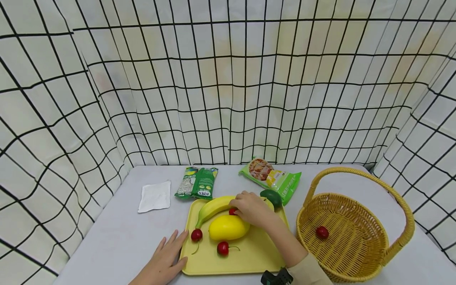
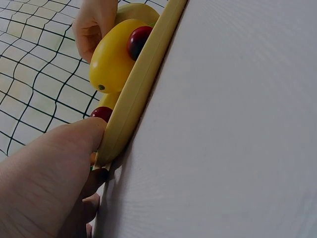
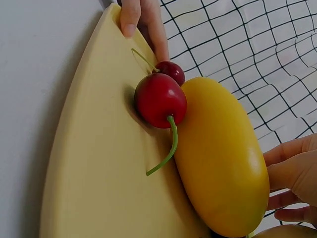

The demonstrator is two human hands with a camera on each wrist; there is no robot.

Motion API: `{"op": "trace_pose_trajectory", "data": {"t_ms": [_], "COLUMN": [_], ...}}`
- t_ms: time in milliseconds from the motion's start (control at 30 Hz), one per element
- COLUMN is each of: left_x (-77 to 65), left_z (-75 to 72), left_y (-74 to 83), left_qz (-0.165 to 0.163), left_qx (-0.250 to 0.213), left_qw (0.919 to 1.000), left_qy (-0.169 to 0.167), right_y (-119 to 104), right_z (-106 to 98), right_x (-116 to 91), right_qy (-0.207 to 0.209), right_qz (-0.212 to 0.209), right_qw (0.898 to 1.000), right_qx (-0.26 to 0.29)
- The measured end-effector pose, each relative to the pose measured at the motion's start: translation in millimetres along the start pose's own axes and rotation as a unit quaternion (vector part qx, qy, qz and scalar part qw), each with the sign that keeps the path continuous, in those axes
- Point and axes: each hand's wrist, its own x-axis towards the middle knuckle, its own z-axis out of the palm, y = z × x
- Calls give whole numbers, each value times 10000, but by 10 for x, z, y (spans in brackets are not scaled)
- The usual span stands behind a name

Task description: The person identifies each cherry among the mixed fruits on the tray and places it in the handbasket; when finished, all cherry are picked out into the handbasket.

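Note:
My right hand (image 1: 253, 208) reaches over the back of the yellow tray (image 1: 260, 257), its fingertips pinching a red cherry (image 1: 232, 211) between the banana (image 1: 213, 209) and a smooth yellow oval fruit (image 1: 229, 227). In the right wrist view that hand is partly hidden behind the oval fruit. My left hand (image 1: 165, 257) rests at the tray's left edge, fingers extended, its thumb touching the rim. One stemmed cherry (image 1: 196, 235) lies near those left fingers, and another cherry (image 1: 223, 248) in front of the oval fruit. A dark green fruit (image 1: 271, 198) sits at the back right corner.
To the right stands a wicker basket (image 1: 379, 233) with a tall handle and one cherry (image 1: 322, 232) inside. Behind the tray lie a green packet (image 1: 197, 183) and a green snack bag (image 1: 272, 178). A white square tissue (image 1: 154, 196) lies left. Grid-patterned cloth encloses the table.

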Motion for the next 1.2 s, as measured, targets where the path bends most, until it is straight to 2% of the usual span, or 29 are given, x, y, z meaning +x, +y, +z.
{"op": "trace_pose_trajectory", "data": {"t_ms": [400, 833, 1200], "left_x": [3, 6, 0], "left_z": [-2, -4, -14], "left_y": [-4, 9, 17], "left_qz": [-167, -117, -74], "left_qx": [-85, -82, 17], "left_qw": [9997, 9998, 10000], "left_qy": [-171, -139, -33], "right_y": [8, 19, -23], "right_z": [25, 0, 45], "right_x": [115, 218, 232], "right_qy": [-368, -1231, -1428], "right_qz": [14, 292, 458], "right_qw": [9993, 9912, 9885], "right_qx": [116, 388, 205]}}
